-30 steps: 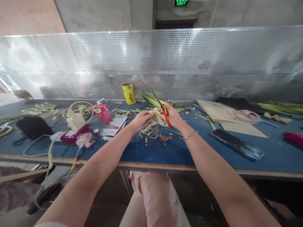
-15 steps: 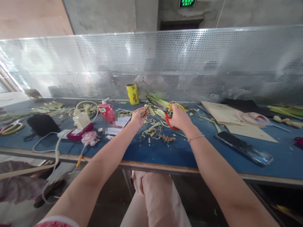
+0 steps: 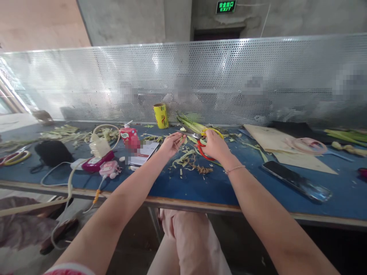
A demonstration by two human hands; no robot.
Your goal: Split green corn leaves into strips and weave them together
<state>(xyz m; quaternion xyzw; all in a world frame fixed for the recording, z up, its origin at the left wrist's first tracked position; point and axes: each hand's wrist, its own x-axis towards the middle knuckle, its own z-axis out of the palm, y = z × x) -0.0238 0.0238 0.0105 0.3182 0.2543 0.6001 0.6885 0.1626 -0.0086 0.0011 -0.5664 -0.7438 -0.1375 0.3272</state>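
My right hand (image 3: 215, 146) is wrapped round the handles of scissors (image 3: 195, 135), one loop red and the other yellow. Their metal blades point left, to the fingertips of my left hand (image 3: 171, 144). Those fingers are pinched on a small pale-green plant piece (image 3: 184, 139), mostly hidden by the fingers and blades. Behind the scissors lie long green-and-white stalks (image 3: 191, 123). Below the hands, cut leaf scraps (image 3: 183, 158) and a brown root clump (image 3: 204, 169) are scattered over the blue tabletop (image 3: 186, 189).
A yellow cardboard tube (image 3: 161, 116) stands by the perforated metal screen (image 3: 200, 72). To the left are a pink bottle (image 3: 130, 138), a black pouch (image 3: 54, 152) and cables. At right lie a phone (image 3: 296, 181) and brown paper (image 3: 266, 143).
My left hand has shifted slightly right, with its fingers extending farther under the scissor blades. My right hand has tilted a little with the scissors. The view has dipped slightly.
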